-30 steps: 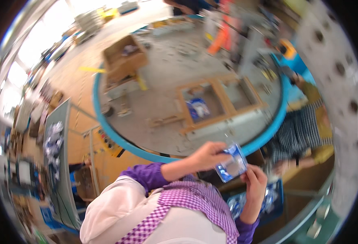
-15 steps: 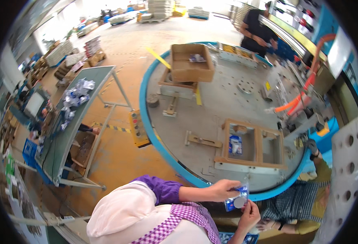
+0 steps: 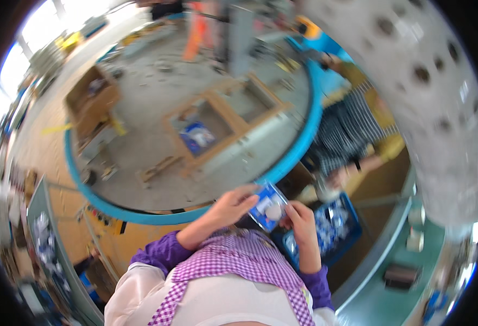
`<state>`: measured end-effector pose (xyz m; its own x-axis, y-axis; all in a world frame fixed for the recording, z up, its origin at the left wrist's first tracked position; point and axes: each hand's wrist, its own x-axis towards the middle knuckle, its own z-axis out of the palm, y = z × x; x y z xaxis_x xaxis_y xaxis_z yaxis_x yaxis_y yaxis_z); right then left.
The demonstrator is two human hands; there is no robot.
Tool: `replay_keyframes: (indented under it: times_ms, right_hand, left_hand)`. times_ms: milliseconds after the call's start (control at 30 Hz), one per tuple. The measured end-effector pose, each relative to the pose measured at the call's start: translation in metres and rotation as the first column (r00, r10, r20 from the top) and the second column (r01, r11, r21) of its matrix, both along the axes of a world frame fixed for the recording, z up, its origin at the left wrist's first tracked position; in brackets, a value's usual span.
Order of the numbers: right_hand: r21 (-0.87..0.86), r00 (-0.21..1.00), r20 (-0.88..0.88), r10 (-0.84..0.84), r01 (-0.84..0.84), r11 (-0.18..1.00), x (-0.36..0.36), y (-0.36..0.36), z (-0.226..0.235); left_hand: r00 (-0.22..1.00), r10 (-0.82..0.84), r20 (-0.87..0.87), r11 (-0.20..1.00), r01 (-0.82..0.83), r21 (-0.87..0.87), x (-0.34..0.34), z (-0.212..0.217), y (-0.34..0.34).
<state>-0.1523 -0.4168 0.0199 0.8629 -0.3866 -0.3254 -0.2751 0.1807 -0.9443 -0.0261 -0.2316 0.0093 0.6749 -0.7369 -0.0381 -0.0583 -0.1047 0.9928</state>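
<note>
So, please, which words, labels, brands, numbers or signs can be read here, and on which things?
No text can be read.
Blue-white package between left hand and right hand: any print too small, blurred.
Second package inside the brown frame: too blurred.

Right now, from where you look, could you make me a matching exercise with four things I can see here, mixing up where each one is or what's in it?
Things:
1. Package nearest the checked apron
2. Brown frame
3. Blue bin
4. Cardboard box

Places and states:
A. Holding many blue-and-white packets
B. On the left side of the round table
C. Held by the left hand and right hand
D. Divided into two openings, with one blue packet inside

Right pairs: 1-C, 2-D, 3-A, 4-B
</note>
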Motion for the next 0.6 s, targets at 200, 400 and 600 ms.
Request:
replay_keyframes:
  times_ms: [200, 400, 600]
  right_hand:
    - [0.038, 0.866, -0.128, -0.484, 0.492, 0.87, -0.057, -0.035, -0.069]
    - [0.265, 0.4, -0.056, -0.915, 0.89, 0.372, -0.164, -0.092, -0.188]
    - [0.238, 0.656, -0.215, -0.724, 0.754, 0.612, -0.127, -0.073, -0.193]
  left_hand:
    - [0.98, -0.041, -0.197, 0.997, 0.028, -0.065, 0.003, -0.004, -0.002]
    - [0.997, -0.06, -0.043, 0.997, 0.062, 0.05, 0.003, -0.002, -0.008]
    - [0.948, 0.043, 0.314, 0.998, -0.054, 0.024, 0.001, 0.007, -0.002]
